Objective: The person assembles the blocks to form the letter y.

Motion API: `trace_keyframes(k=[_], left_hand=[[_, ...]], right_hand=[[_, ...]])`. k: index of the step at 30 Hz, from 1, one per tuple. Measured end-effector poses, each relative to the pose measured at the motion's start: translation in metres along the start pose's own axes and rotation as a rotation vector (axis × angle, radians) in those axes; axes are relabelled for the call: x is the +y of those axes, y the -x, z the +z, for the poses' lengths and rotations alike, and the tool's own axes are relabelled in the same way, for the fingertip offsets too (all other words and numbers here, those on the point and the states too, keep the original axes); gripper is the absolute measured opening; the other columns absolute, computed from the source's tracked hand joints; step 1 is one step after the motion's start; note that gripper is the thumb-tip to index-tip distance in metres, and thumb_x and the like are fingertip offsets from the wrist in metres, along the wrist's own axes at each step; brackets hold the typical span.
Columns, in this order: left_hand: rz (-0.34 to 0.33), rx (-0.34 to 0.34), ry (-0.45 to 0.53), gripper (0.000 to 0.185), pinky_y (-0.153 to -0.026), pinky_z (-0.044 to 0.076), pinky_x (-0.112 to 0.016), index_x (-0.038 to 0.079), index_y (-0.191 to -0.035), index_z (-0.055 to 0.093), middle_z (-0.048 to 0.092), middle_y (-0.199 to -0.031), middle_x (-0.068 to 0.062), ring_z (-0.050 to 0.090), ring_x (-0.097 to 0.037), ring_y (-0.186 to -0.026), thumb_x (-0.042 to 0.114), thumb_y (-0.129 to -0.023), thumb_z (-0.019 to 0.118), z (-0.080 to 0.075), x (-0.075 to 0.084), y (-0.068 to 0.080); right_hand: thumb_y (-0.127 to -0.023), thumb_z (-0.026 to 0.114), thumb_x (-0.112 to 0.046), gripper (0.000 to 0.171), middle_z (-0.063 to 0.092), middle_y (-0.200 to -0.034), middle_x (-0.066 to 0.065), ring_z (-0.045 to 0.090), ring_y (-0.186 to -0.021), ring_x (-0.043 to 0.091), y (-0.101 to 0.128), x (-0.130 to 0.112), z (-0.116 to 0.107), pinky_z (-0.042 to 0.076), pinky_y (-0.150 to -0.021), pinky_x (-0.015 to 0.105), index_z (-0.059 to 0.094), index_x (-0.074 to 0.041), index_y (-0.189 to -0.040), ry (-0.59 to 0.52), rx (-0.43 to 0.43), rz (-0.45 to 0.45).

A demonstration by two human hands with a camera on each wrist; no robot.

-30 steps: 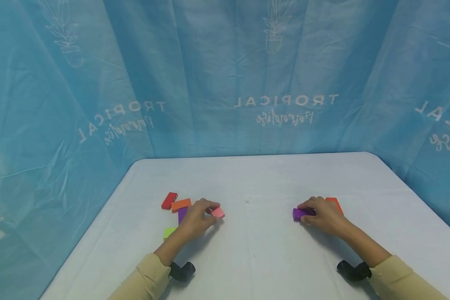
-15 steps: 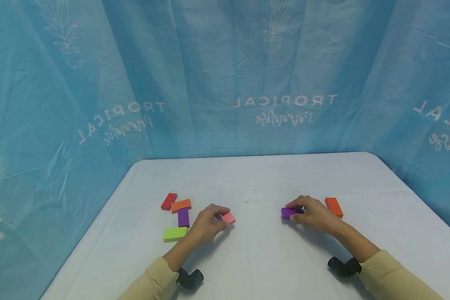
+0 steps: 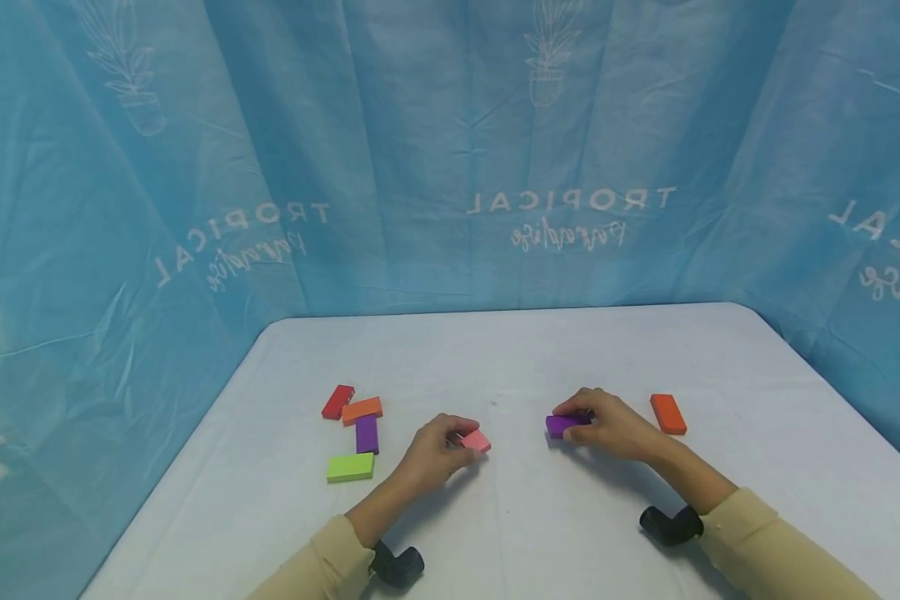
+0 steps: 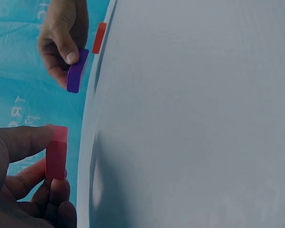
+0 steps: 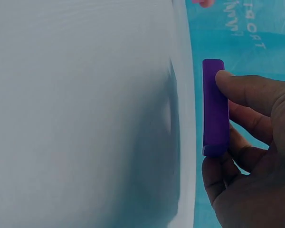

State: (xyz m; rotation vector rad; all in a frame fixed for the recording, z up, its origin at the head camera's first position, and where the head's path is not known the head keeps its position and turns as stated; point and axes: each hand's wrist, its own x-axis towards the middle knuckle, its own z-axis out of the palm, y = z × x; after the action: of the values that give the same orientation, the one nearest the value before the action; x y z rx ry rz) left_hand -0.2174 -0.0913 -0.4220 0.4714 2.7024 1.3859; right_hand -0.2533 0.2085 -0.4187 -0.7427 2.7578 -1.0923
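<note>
My left hand (image 3: 437,452) pinches a small pink block (image 3: 476,440) between thumb and fingers just above the white table (image 3: 510,350); the left wrist view shows the pink block (image 4: 56,153) held at its ends. My right hand (image 3: 607,425) grips a purple block (image 3: 562,426) a short way to the right. In the right wrist view the purple block (image 5: 214,114) lies between thumb and fingers. The two held blocks are apart, with a gap between them near the table's middle.
Left of my left hand lie a red block (image 3: 337,402), an orange block (image 3: 362,410), a purple block (image 3: 367,434) and a green block (image 3: 350,467). Another orange block (image 3: 668,413) lies right of my right hand. Blue curtain surrounds the table.
Both hands have moved toward the table's middle with their blocks: the left with the pink block rightward, the right with the purple block leftward. The green and orange blocks are now uncovered.
</note>
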Motion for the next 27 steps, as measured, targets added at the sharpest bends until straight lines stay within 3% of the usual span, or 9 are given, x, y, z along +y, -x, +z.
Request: trace_keyframes(k=[6,15,27], left_hand=[[0.004,0.008,-0.001,0.036,-0.073,0.046,-0.02,0.005,-0.114,0.065,0.06,-0.102,-0.007,0.057,-0.015,-0.09,0.01,-0.078,0.072,0.008,0.002,-0.002],[-0.07,0.001,0.022,0.035,-0.073,0.046,-0.022,0.008,-0.112,0.065,0.059,-0.1,-0.005,0.054,-0.014,-0.089,0.012,-0.078,0.073,0.017,0.007,-0.005],[-0.066,0.025,0.013,0.035,-0.067,0.042,-0.02,0.005,-0.11,0.065,0.058,-0.093,-0.006,0.051,-0.013,-0.082,0.008,-0.076,0.073,0.028,0.01,-0.008]], right_hand=[[-0.082,0.07,-0.018,0.03,0.063,-0.108,0.002,0.052,-0.102,0.018,-0.007,-0.001,0.005,0.048,-0.079,0.022,0.068,-0.016,-0.112,-0.024,-0.029,-0.001],[-0.082,0.071,-0.018,0.032,0.063,-0.107,0.001,0.051,-0.102,0.018,-0.014,-0.01,0.01,0.046,-0.08,0.024,0.068,-0.015,-0.113,-0.017,-0.051,-0.037],[-0.081,0.071,-0.016,0.029,0.064,-0.101,-0.002,0.048,-0.096,0.015,-0.026,-0.01,0.015,0.04,-0.079,0.027,0.07,-0.017,-0.11,0.013,-0.081,-0.13]])
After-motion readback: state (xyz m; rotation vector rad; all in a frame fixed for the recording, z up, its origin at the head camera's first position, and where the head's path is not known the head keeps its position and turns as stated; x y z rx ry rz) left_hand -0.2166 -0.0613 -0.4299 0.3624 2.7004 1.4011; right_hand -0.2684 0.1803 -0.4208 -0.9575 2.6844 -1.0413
